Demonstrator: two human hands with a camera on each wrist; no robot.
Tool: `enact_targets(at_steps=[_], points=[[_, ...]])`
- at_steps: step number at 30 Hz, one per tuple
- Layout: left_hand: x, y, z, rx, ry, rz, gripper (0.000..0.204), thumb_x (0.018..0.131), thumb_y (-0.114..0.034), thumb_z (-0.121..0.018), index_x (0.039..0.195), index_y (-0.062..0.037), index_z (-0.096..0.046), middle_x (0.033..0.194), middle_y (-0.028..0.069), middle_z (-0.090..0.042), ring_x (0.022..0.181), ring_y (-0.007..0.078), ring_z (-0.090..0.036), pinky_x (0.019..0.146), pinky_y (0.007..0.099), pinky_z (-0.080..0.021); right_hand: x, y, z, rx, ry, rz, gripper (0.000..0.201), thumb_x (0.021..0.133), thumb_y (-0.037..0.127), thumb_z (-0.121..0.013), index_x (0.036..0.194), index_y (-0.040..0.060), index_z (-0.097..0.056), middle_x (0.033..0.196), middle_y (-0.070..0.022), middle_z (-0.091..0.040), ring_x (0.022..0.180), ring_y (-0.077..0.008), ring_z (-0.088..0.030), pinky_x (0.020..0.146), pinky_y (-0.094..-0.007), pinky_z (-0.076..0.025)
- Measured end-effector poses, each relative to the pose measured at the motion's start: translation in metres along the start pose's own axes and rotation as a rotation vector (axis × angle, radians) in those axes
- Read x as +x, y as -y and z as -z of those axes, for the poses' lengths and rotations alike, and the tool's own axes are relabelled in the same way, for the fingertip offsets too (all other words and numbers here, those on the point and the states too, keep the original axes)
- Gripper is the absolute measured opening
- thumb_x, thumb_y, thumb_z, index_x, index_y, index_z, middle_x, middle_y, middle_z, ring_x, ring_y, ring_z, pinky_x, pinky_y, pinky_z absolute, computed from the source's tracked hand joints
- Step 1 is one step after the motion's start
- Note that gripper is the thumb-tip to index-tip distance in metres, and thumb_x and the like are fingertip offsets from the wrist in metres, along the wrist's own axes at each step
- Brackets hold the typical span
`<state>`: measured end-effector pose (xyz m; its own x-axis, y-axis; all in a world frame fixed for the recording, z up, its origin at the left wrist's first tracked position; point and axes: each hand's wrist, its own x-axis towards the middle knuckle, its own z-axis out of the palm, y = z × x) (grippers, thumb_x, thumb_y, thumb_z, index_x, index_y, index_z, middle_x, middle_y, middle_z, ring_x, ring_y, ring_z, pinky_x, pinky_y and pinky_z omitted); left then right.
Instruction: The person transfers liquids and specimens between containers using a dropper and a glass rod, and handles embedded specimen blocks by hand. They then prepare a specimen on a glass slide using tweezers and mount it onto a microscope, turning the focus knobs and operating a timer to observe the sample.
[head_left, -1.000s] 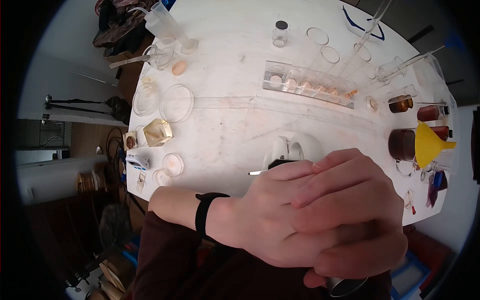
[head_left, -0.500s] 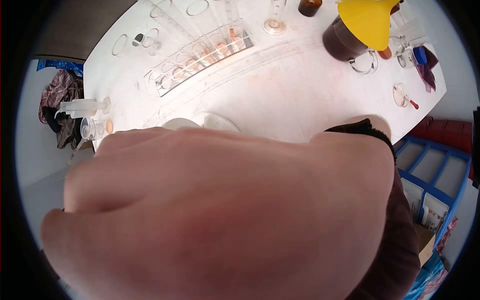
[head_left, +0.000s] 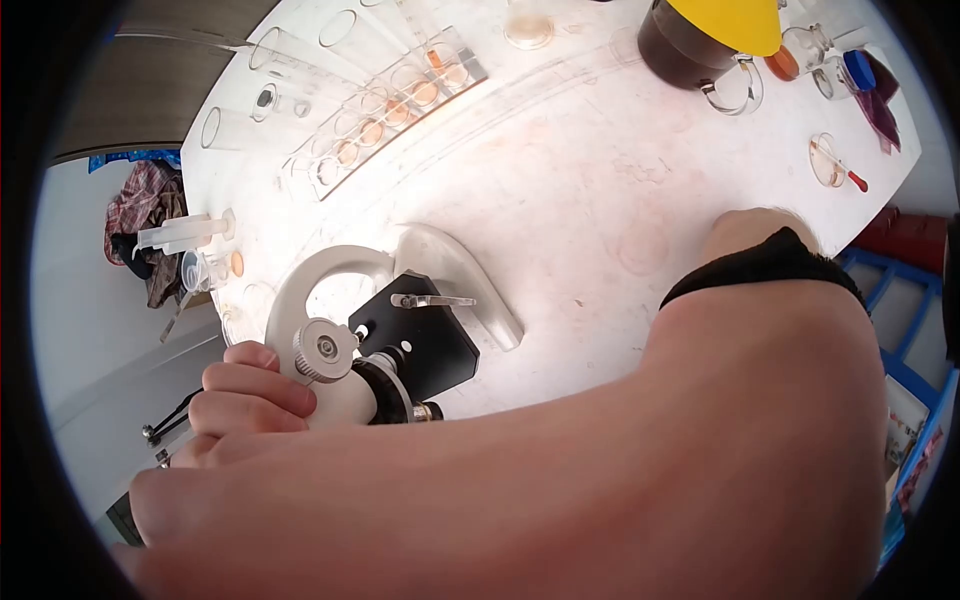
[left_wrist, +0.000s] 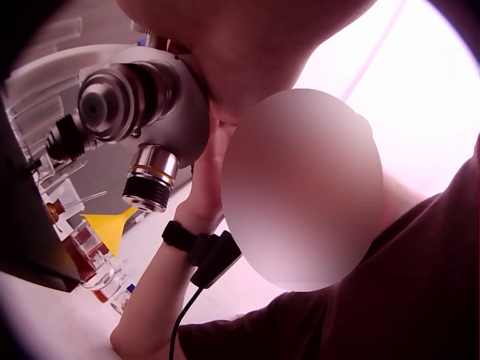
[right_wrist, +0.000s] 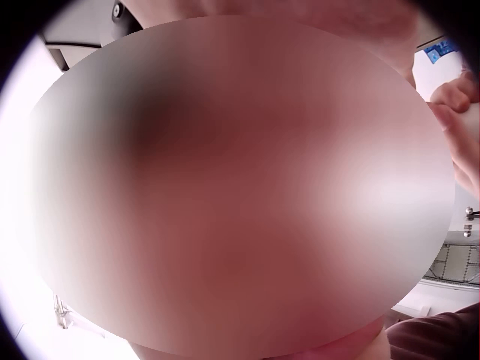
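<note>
A white microscope [head_left: 345, 402] with a black stage [head_left: 430, 345] stands on the table in the head view. My left hand [head_left: 245, 395] has its fingers curled round the microscope's upper body, close by the round focus knob [head_left: 326, 347]. Near the head camera, my right hand [head_left: 420, 500] stretches across the lower foreground from a black wristband [head_left: 765, 268], its fingertips hidden. In the left wrist view the objectives [left_wrist: 146, 184] hang below the microscope's head, and the right forearm [left_wrist: 154, 307] rises from the table behind them. A blurred oval covers most of the right wrist view.
A clear test-tube rack [head_left: 400, 112] lies beyond the microscope. At the back right, a glass mug [head_left: 685, 45] of dark liquid carries a yellow funnel [head_left: 740, 22]. A small dish [head_left: 826, 160] with a red-bulbed dropper [head_left: 858, 182] is near the right edge, by a blue-capped jar [head_left: 858, 70].
The head view has swung right, shifting the table leftward. The left forearm that crossed the foreground has gone from there; my right hand now lies across it. The microscope shows more fully.
</note>
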<state>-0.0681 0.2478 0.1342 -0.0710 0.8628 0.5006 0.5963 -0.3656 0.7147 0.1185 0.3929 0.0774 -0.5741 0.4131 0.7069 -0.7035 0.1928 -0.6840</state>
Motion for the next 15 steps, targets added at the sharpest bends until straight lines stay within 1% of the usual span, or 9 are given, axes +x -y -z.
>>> enact_targets(at_steps=[2,4,5,7,8,10,12,14,15], points=[[-0.003,-0.005,0.013,0.034,-0.005,-0.018,0.014,0.094,-0.014,-0.064,0.082,-0.0085,-0.058,0.088,0.005,-0.064,0.08,0.0208,-0.066,0.091,0.0406,-0.051,0.0,-0.001,0.0,0.001,0.001,0.003,0.05,0.07,0.016,-0.084,0.114,0.002,-0.064,0.103,-0.0095,-0.063,0.082,-0.026,-0.059,0.072,-0.0366,-0.046],[-0.012,0.005,0.021,0.029,0.037,-0.026,0.027,0.1,-0.021,-0.065,0.086,-0.0127,-0.044,0.083,0.0043,-0.059,0.074,0.019,-0.062,0.09,0.0411,-0.049,0.002,-0.002,-0.002,0.004,0.0,0.011,0.05,0.07,0.016,-0.084,0.114,0.002,-0.064,0.103,-0.0096,-0.063,0.082,-0.026,-0.059,0.071,-0.0365,-0.046],[-0.012,0.004,0.009,0.035,0.035,-0.025,0.027,0.1,-0.021,-0.065,0.086,-0.0127,-0.044,0.083,0.0043,-0.059,0.074,0.019,-0.062,0.09,0.0411,-0.049,0.003,-0.003,-0.003,0.007,0.003,0.013,0.05,0.07,0.016,-0.084,0.114,0.002,-0.064,0.103,-0.0097,-0.063,0.082,-0.026,-0.059,0.071,-0.0365,-0.046],[-0.012,0.006,-0.022,0.002,-0.301,-0.096,0.035,0.1,-0.03,-0.071,0.097,-0.0149,-0.04,0.083,0.0025,-0.058,0.072,0.0164,-0.06,0.087,0.0393,-0.049,0.005,-0.005,-0.005,0.019,0.011,0.018,0.05,0.07,0.017,-0.084,0.114,0.002,-0.064,0.103,-0.0098,-0.063,0.082,-0.026,-0.059,0.071,-0.0365,-0.046],[-0.013,0.009,-0.023,0.012,-0.303,-0.094,0.035,0.1,-0.03,-0.071,0.097,-0.0149,-0.04,0.083,0.0025,-0.058,0.072,0.0164,-0.06,0.087,0.0393,-0.049,0.006,-0.007,-0.007,0.026,0.014,0.02,0.05,0.07,0.017,-0.084,0.114,0.002,-0.065,0.104,-0.0098,-0.063,0.082,-0.0259,-0.059,0.071,-0.0365,-0.046],[-0.014,0.013,-0.023,-0.004,-0.321,-0.142,0.043,0.096,-0.038,-0.075,0.101,-0.0157,-0.038,0.083,0.0014,-0.058,0.07,0.0145,-0.058,0.086,0.0388,-0.049,0.007,-0.009,-0.01,0.041,0.014,0.025,0.05,0.07,0.017,-0.084,0.114,0.002,-0.065,0.104,-0.01,-0.063,0.081,-0.0259,-0.059,0.071,-0.0364,-0.046],[-0.015,0.013,-0.021,-0.016,-0.32,-0.135,0.039,0.098,-0.036,-0.073,0.104,-0.0155,-0.04,0.084,0.0009,-0.058,0.07,0.0137,-0.058,0.086,0.038,-0.049,0.004,-0.009,-0.011,0.038,0.001,0.019,0.05,0.071,0.017,-0.084,0.114,0.0019,-0.065,0.104,-0.0101,-0.064,0.081,-0.0259,-0.059,0.071,-0.0364,-0.046],[-0.018,0.023,-0.01,-0.049,-0.236,-0.192,0.036,0.097,-0.031,-0.074,0.106,-0.0164,-0.043,0.085,0.0014,-0.059,0.072,0.0154,-0.059,0.088,0.039,-0.048,-0.004,0.0,-0.002,-0.013,-0.019,-0.01,0.05,0.071,0.017,-0.084,0.114,0.0019,-0.065,0.104,-0.0102,-0.064,0.081,-0.0259,-0.059,0.071,-0.0363,-0.046],[-0.018,0.021,0.0,-0.085,-0.234,-0.188,0.036,0.097,-0.031,-0.074,0.106,-0.0164,-0.043,0.085,0.0014,-0.059,0.072,0.0154,-0.059,0.088,0.039,-0.048,-0.01,0.006,0.003,-0.043,-0.029,-0.032,0.049,0.071,0.017,-0.084,0.114,0.0019,-0.065,0.104,-0.0102,-0.064,0.081,-0.0259,-0.059,0.071,-0.0363,-0.046]])
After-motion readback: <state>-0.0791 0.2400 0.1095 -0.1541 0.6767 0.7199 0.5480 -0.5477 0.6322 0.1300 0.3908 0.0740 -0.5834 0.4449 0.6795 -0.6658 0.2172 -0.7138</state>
